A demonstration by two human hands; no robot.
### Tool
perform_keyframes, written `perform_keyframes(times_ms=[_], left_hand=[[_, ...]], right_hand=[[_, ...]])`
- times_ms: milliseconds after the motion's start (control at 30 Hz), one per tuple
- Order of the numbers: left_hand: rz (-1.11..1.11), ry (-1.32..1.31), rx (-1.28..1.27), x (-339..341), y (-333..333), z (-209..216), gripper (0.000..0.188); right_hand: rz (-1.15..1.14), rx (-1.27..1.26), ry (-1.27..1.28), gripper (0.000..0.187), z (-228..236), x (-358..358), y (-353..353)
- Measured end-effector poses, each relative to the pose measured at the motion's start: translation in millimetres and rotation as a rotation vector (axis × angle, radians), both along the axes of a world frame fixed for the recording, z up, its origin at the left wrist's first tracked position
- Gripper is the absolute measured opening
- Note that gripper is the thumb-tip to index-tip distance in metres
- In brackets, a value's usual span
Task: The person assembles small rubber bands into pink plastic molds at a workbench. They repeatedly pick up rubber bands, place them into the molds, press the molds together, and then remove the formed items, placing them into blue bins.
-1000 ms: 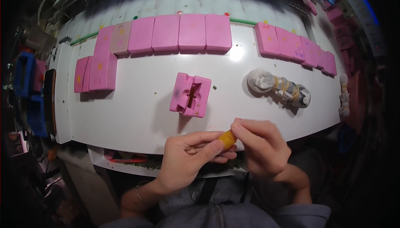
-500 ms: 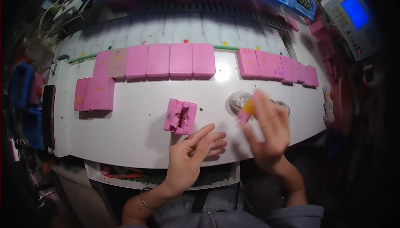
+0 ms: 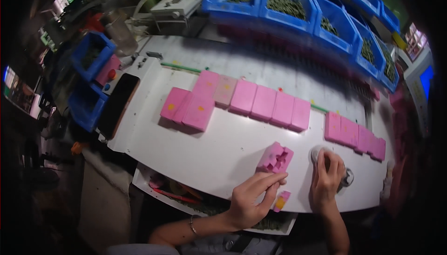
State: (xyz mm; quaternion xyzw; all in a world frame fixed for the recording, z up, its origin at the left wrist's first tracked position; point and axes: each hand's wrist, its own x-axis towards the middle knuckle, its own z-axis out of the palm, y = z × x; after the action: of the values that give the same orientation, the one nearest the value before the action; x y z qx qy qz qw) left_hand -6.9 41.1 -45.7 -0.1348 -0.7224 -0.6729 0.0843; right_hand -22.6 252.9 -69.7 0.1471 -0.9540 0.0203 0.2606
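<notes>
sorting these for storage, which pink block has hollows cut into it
The notched block just beyond the left hand: its upper face shows deep cuts and hollows, whereas the blocks lined up behind it show flat, uncut faces.

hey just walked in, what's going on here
A person is working at a white table with bare hands. The right hand is at a wrapped bundle, partly covering it; how firmly it grips is unclear. The left hand has its fingertips close by a notched pink block; contact is unclear. A small pink-and-yellow piece lies beside that hand, and plain pink blocks stand farther back.
</notes>
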Motion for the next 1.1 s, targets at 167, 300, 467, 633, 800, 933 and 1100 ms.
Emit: perform_keyframes(times_ms=[167, 300, 467, 633, 800, 933, 1100], left_hand=[[0.018, 0.334, -0.512, -1.3, 30.7, -44.7, 0.030], [0.022, 0.248, -0.483, -0.5, 34.3, -46.2, 0.017], [0.006, 0.290, -0.600, -4.4, 32.0, -42.7, 0.018], [0.050, 0.206, -0.532, -3.3, 27.8, -38.5, 0.019], [-0.156, -0.005, -0.449, 1.3, 5.2, -21.9, 0.014], [-0.137, -0.126, -0.391, 17.5, 4.7, -17.9, 0.020], [-0.101, -0.549, 0.075, 14.0, 8.0, -22.7, 0.019]], right_hand=[[0.032, -0.170, 0.001, 0.032, 2.6, -2.1, -15.3], [0.212, -0.307, -0.051, 0.034, 0.0, 35.2, -15.8], [0.297, -0.535, -0.196, 0.036, -0.3, 70.8, -27.4], [0.205, -0.658, -0.262, 0.041, -7.6, 78.7, -53.3], [0.060, -0.757, -0.199, 0.032, -11.3, 66.2, -51.3], [0.016, -0.884, -0.203, 0.030, -15.0, 61.4, -46.7], [0.053, -0.850, -0.317, 0.060, -1.3, 76.6, -57.6]])
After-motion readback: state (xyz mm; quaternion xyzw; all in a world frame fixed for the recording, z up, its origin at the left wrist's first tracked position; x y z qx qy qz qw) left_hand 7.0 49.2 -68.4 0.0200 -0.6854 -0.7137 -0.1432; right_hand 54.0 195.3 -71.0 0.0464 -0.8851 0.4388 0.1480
